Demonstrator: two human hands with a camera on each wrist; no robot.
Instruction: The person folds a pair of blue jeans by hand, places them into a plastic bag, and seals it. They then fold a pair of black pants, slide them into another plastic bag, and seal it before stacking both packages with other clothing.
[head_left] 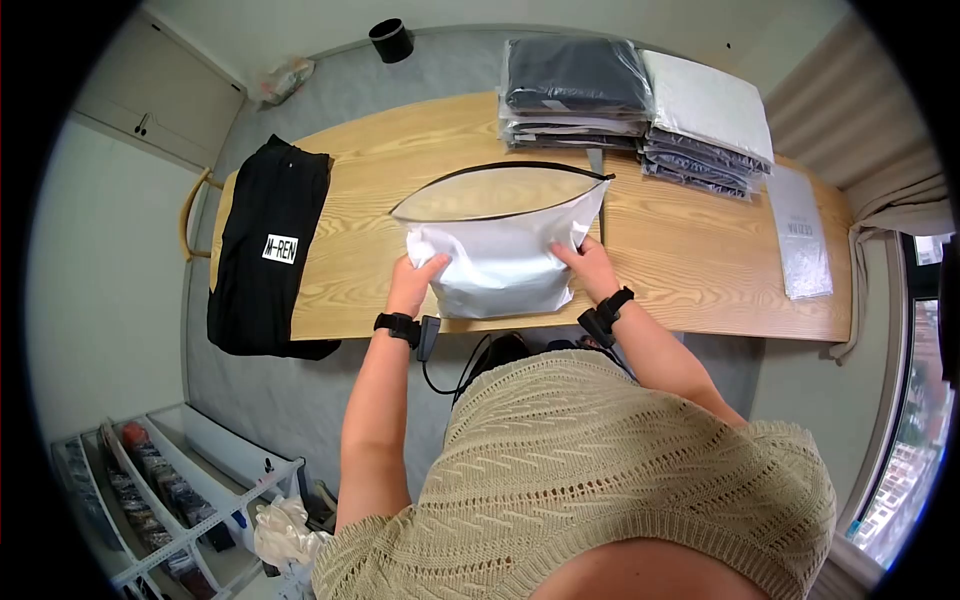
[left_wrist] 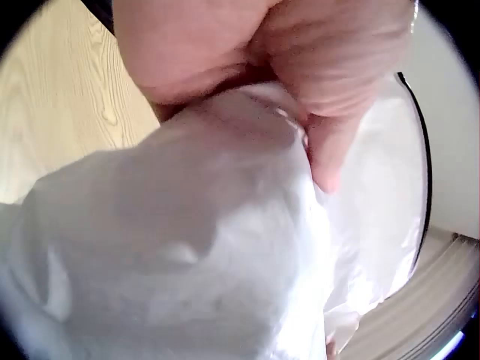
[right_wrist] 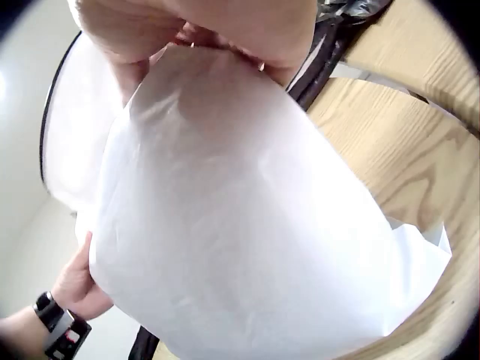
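The table has piles of packed clothes at the back and a black shirt on its left end. A white bag lies at the front edge with its mouth open. The left hand grips the bag's left side. The right hand grips its right side.

Overhead head view; wrist views close on bag

Black garment, bagged clothing stacks (far side)
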